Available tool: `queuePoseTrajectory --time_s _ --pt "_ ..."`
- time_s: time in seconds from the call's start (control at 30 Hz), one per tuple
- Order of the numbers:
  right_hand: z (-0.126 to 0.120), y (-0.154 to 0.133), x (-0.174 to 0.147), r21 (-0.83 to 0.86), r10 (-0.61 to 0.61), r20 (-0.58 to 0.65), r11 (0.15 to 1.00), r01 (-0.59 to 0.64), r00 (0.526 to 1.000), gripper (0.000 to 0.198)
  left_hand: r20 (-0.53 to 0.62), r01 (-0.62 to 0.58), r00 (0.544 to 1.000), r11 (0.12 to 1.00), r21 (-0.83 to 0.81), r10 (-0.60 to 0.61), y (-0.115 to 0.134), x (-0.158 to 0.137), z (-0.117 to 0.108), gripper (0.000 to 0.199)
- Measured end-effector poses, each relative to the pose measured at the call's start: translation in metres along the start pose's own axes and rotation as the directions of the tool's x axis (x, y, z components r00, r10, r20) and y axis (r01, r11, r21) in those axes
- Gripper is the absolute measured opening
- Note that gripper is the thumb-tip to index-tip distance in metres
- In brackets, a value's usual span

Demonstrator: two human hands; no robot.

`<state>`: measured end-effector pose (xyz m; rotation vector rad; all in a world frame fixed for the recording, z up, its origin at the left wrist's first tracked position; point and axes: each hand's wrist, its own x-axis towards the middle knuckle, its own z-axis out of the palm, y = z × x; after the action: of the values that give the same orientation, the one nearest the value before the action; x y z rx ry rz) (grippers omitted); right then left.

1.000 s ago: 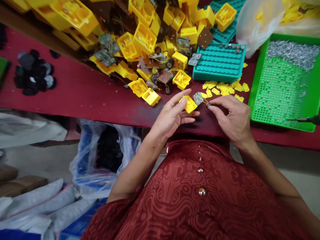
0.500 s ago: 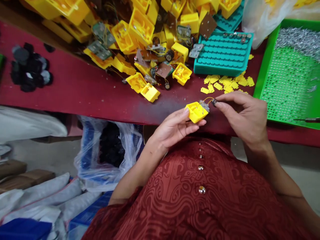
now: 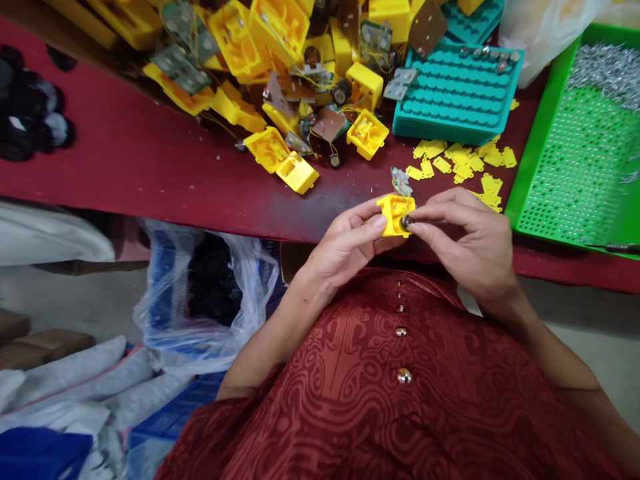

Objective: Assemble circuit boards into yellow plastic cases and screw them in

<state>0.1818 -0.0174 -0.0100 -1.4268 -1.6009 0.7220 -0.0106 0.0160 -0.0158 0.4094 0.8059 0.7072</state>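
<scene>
My left hand [image 3: 353, 239] grips a small yellow plastic housing [image 3: 392, 212] above the table's front edge, its open side facing up. With thumb and fingers, my right hand [image 3: 467, 237] pinches a small round dark speaker-like part [image 3: 405, 222] at the housing's right inner side. A circuit board [image 3: 401, 181] hangs out past the housing's far edge. Whether the round part is seated in the housing cannot be made out, as my fingertips cover some of it.
Yellow housings [image 3: 280, 30] with wired boards are heaped at the back. Right of them stand a teal ridged tray [image 3: 453, 100] and a green basket [image 3: 537, 143] of metal screws. Small yellow plates [image 3: 463, 163] lie nearer. Black round parts [image 3: 30, 113] sit at left; a plastic-lined blue crate [image 3: 167, 293] is below.
My right hand has brought the round part leftward from beside the housing to its inside. The housing has turned in my left hand, and the board now sticks out at its far side.
</scene>
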Motion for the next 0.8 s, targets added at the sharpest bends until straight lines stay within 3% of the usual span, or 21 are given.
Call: queuePoseTrajectory --time_s 0.17,0.37,0.53,0.7,0.8 --pt "0.000 -0.001 0.000 -0.006 0.046 0.042 0.999 -0.046 0.998 0.009 -0.011 -0.074 0.997 0.988 0.133 0.076 -0.005 -0.001 -0.003 0.048" --pt "-0.001 -0.005 0.001 -0.037 0.092 0.075 0.995 -0.089 0.993 0.009 0.024 -0.173 0.985 0.969 0.178 0.172 -0.010 0.001 -0.003 0.051" --pt "0.000 -0.001 0.001 -0.040 0.067 0.072 0.997 -0.064 0.995 0.010 -0.028 -0.156 0.986 0.965 0.209 0.165 -0.011 -0.001 0.001 0.054" --pt "0.000 -0.001 0.002 -0.156 0.002 0.076 0.988 0.010 0.997 0.010 -0.029 -0.165 0.984 0.964 0.206 0.175 -0.008 -0.003 0.005 0.056" --pt "-0.002 -0.002 0.002 -0.227 -0.115 0.108 0.964 0.137 0.987 0.014 -0.037 -0.131 0.990 0.977 0.169 0.139 -0.008 -0.002 0.009 0.056"
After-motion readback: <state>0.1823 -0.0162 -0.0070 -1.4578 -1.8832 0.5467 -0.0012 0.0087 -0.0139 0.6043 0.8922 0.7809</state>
